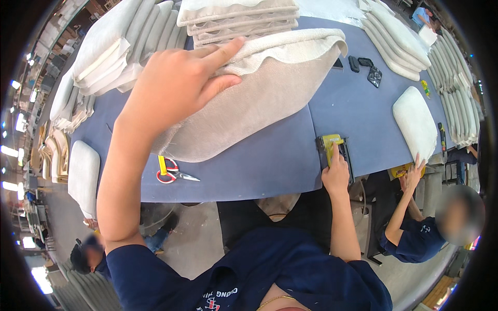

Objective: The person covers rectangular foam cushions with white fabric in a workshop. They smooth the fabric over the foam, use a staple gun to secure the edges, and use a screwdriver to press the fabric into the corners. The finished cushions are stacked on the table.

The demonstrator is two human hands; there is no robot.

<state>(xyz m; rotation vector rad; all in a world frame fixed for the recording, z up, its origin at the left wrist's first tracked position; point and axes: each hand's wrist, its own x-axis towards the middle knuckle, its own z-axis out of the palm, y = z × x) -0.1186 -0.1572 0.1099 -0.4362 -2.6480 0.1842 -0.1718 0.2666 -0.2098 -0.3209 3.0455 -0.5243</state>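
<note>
A grey upholstered seat cushion is tilted up on edge over the blue table, its beige underside facing me and loose fabric ruffled along the upper rim. My left hand grips that rim at its left part, thumb on the near side and fingers over the top. In my right hand is a yellow and black staple gun, held by its handle at the table's front edge, apart from the cushion. Scissors with red and white handles lie below the cushion, beside a small yellow object.
Stacked cushions stand at the back, far left and far right. Small black items lie right of centre on the table. At right, a co-worker handles another cushion; another person is at lower left.
</note>
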